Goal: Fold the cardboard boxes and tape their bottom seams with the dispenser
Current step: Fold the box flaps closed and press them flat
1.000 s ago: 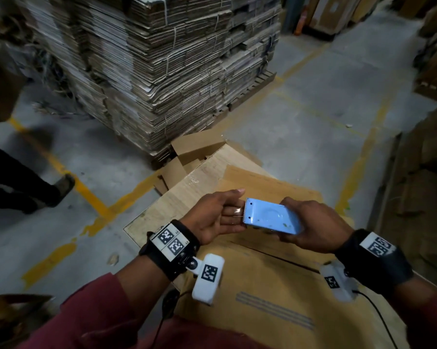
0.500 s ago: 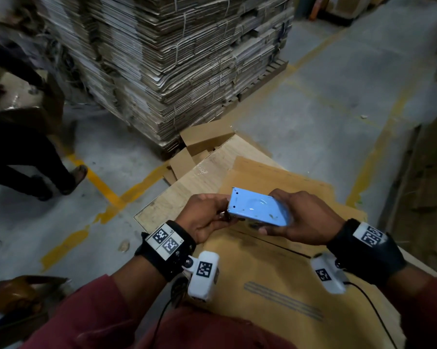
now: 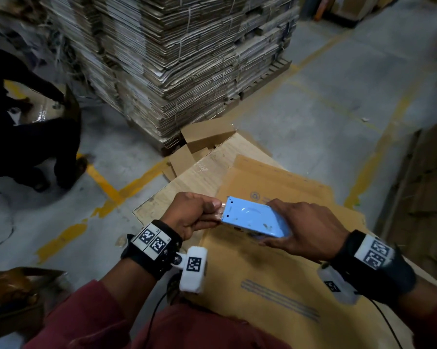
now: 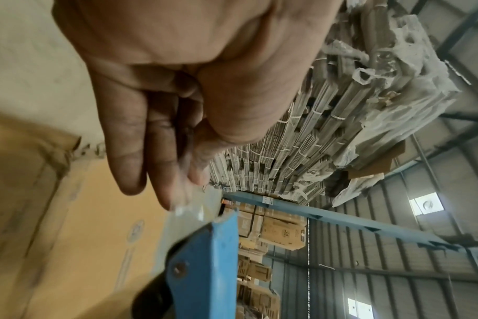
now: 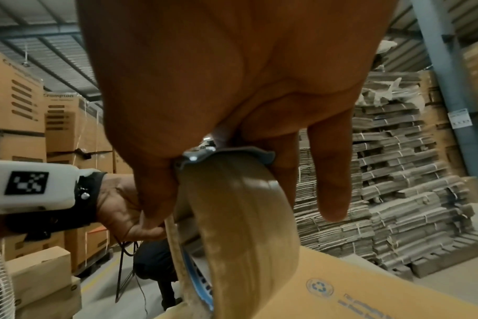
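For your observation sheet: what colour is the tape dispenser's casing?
Light blue; the tape dispenser shows best in the head view.

dispenser (image 3: 254, 220) over flat box (image 3: 275, 268) (on board (image 3: 187, 187)); pallet stack (image 3: 187, 59) behind

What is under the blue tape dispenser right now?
Under the tape dispenser, held in the right hand, lies a flat cardboard box on a wooden board. The left hand pinches the tape end. Any seam beneath is covered.
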`<state>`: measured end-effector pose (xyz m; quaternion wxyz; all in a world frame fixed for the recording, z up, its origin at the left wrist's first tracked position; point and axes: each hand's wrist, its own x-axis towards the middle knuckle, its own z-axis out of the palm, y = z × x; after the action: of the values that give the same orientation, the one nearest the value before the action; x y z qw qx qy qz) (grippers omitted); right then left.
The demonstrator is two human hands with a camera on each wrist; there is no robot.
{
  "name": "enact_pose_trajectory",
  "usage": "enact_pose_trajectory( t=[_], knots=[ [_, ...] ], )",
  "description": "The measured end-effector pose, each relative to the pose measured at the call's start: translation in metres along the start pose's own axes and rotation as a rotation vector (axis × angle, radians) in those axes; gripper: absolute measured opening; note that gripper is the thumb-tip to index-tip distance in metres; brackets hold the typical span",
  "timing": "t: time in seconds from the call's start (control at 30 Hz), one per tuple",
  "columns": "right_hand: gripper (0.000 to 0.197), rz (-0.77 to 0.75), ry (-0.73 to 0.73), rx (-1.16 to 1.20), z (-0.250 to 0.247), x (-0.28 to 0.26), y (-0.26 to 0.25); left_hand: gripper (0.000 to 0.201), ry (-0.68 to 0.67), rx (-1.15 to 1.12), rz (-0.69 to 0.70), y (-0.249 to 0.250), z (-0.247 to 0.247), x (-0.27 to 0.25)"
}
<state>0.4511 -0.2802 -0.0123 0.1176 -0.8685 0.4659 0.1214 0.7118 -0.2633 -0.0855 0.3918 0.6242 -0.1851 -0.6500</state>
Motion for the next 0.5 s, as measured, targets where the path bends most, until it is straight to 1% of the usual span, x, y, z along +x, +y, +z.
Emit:
enact_pose_trajectory(
  t=[0.13,0.17,0.23,0.27,0.33,0.37,0.4,0.47,0.5],
  knots=[
    [0.076,-0.008,-0.019,-0.020,0.006,0.000,-0.004,0.011,-0.002,-0.012,-0.020,-0.005,-0.008,0.006],
    [0.077,-0.009,-0.019,-0.032,0.007,0.000,-0.004,0.010,0.016,0.001,-0.022,-0.005,-0.015,0.009],
    [0.082,-0.003,-0.012,-0.045,0.005,-0.005,0.003,0.005,0.098,-0.006,-0.010,-0.006,-0.042,0.019],
    [0.086,-0.003,-0.014,-0.056,0.003,-0.009,0.008,0.005,0.112,-0.026,-0.008,-0.006,-0.062,0.023],
    [0.090,-0.050,-0.053,-0.085,0.001,-0.018,0.017,0.016,0.040,-0.006,-0.044,-0.009,-0.091,0.029],
    [0.088,-0.084,-0.099,-0.091,0.003,-0.021,0.018,0.017,0.016,0.032,-0.047,-0.011,-0.095,0.030],
    [0.085,-0.106,-0.140,-0.109,0.007,-0.021,0.018,0.015,0.033,0.055,-0.030,-0.012,-0.093,0.031],
    [0.079,-0.098,-0.166,-0.182,0.013,-0.016,0.015,0.008,0.098,0.046,0.014,-0.015,-0.078,0.041],
    [0.077,-0.077,-0.176,-0.217,0.017,-0.012,0.018,0.004,0.102,0.020,0.010,-0.018,-0.068,0.045]
  ],
)
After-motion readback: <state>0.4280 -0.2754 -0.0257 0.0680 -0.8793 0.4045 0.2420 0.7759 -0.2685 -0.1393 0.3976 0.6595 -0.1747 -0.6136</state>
